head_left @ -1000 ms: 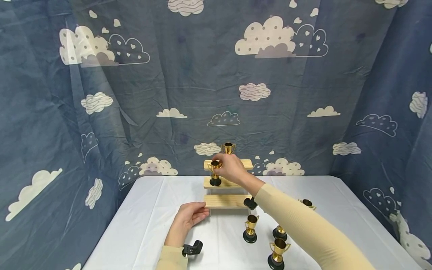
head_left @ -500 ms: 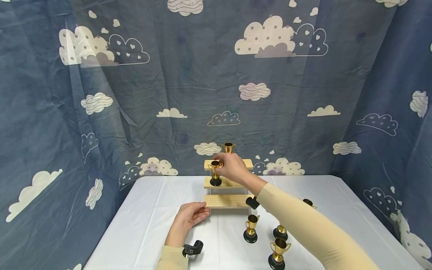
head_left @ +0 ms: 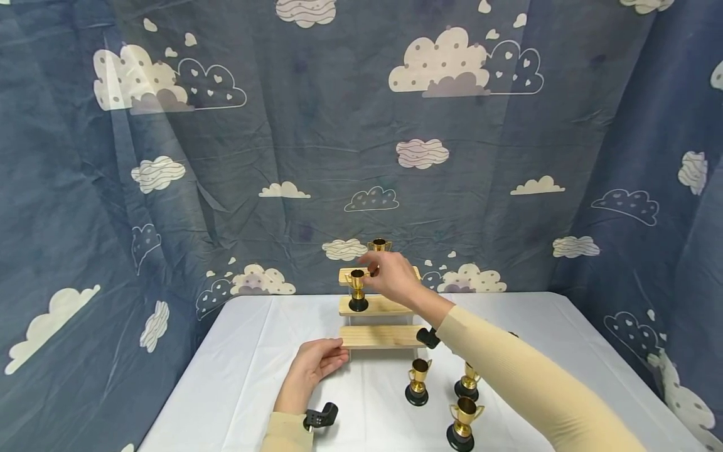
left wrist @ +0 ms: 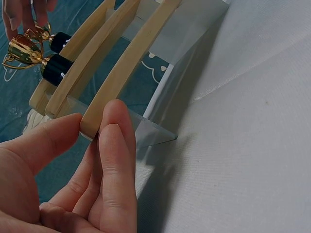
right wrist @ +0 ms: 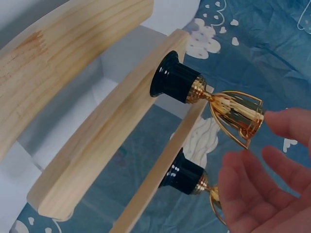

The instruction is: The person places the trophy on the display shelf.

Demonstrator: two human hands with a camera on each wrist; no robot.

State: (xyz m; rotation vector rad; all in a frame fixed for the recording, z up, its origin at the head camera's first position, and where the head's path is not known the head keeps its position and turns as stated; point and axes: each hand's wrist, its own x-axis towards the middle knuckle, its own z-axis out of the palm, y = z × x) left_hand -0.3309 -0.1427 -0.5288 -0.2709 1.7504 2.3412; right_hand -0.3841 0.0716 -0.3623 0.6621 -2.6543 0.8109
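Note:
A three-step display stand with wooden shelves (head_left: 381,337) stands at the table's far side. My left hand (head_left: 314,364) pinches the left end of its lowest shelf between thumb and fingers, plain in the left wrist view. On the middle shelf's left end, a small gold trophy cup (head_left: 358,292) with a black base stands upright. Beside that cup is my right hand (head_left: 393,277), thumb and fingers spread apart; in the right wrist view the thumb is close to the rim (right wrist: 257,119), without a grip on it. Another trophy (head_left: 380,244) stands on the top shelf, partly hidden by the right hand.
Several more trophies stand on the white-covered table (head_left: 237,376) at the right front: one (head_left: 417,383) before the stand, one (head_left: 463,424) nearer, and one (head_left: 467,382) beside the right sleeve. A dark cloud-patterned curtain (head_left: 316,144) hangs behind and at both sides.
The right hand has let go of the middle-shelf trophy and shifted slightly right, its fingers parting. That trophy stays put on the shelf. The left hand keeps its hold on the lowest shelf.

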